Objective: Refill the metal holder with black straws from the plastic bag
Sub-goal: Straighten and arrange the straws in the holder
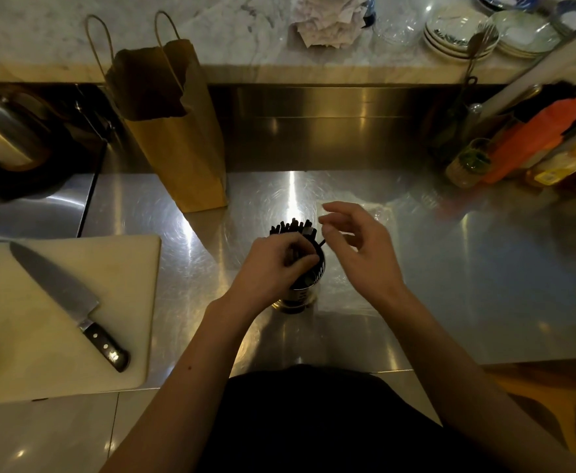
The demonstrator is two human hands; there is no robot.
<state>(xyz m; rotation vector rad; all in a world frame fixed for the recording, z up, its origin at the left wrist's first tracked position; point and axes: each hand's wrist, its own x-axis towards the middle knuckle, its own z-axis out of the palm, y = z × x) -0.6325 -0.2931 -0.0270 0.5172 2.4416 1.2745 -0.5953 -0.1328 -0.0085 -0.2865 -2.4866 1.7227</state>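
Your left hand (273,264) is closed around the bundle of black straws (293,227) standing in the metal holder (302,295), which sits upright on the steel table (450,268) right in front of you. Your right hand (358,247) hovers just beside the holder's rim with its grip released, fingers loosely spread; whether the thumb touches the one straw leaning toward it is unclear. A brown paper bag (177,131) stands behind the holder to the left. A knife (71,305) lies on the cutting board (24,336) at your left.
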